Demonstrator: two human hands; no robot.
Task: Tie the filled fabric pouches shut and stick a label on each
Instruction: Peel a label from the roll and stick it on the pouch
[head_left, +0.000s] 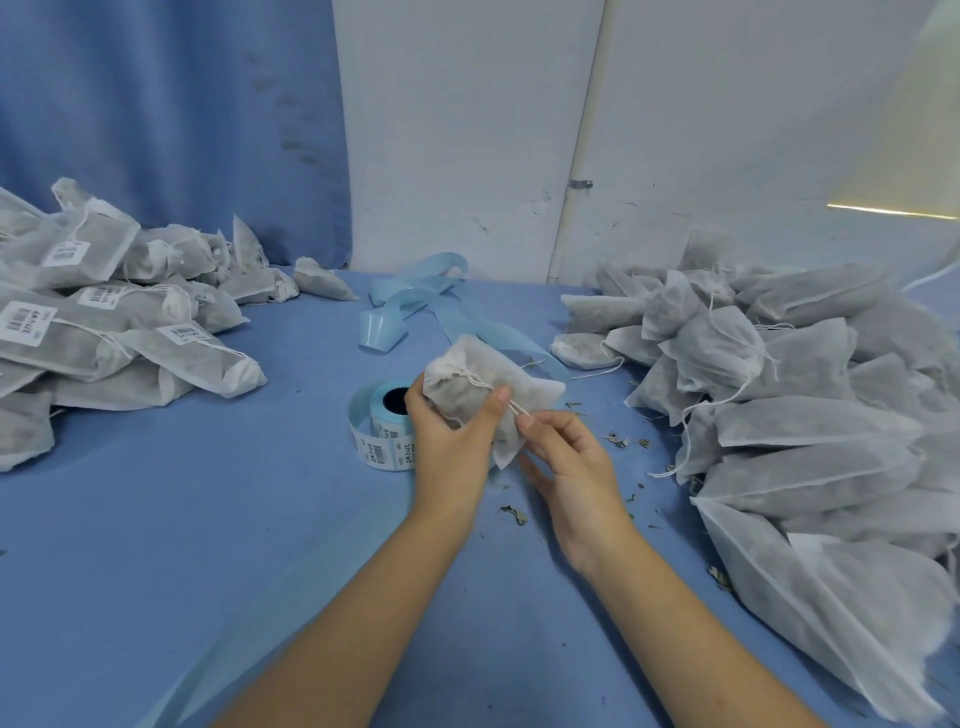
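– Blue cloth covered the table. How many of each thing were there?
– One pouch was held up off the cloth in the middle, between two hands. One roll of labels stood just behind the left hand. One strip of pale blue paper curled beyond it. There were two heaps of pouches, the left heap and the right heap.
– And labels on them?
– Four labels faced up on the left heap. The right heap showed none. The pouches overlapped too much for a count.
– The hands?
– The left hand gripped the pouch round its body, with the thumb laid on the front. The right hand pinched the string between thumb and forefinger, a little way from the gathered neck.
– What was hard to make out?
– The print on the labels was too small to read. The left hand hid the right side of the roll. Both heaps were cut off at the sides of the view. The filling was only a grey shadow through the fabric.
– Room to move?
– Bare cloth ran wide at the near left and between the heaps. Crumbs of dry leaf lay scattered beside the right heap. The far edge of the table met a white wall and a blue curtain.
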